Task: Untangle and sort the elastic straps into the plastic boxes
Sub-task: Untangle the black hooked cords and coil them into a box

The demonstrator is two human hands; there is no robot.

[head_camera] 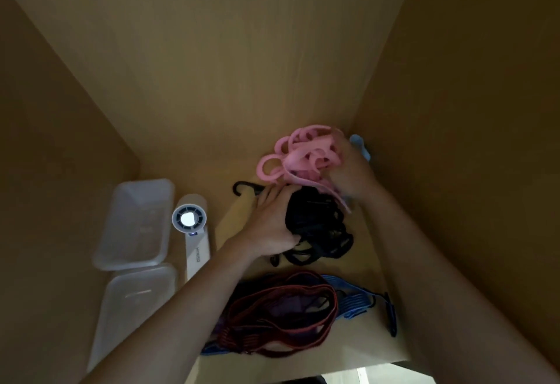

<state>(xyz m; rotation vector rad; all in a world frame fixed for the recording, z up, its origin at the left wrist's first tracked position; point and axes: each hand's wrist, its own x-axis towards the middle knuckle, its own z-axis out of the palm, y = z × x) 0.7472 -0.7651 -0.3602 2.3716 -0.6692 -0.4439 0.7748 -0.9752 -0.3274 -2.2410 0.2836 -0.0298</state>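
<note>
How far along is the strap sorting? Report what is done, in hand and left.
Done: nothing that shows. The far plastic box and the near plastic box show no straps inside. In hand: the left hand grips the black straps, and the right hand grips the pink straps. Left: both bundles, plus the red straps and blue straps piled nearer the person.

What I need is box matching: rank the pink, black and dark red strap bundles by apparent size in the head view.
1. dark red strap bundle, though nearest the camera.
2-3. black strap bundle and pink strap bundle look alike; left hand and right hand hide parts.
</note>
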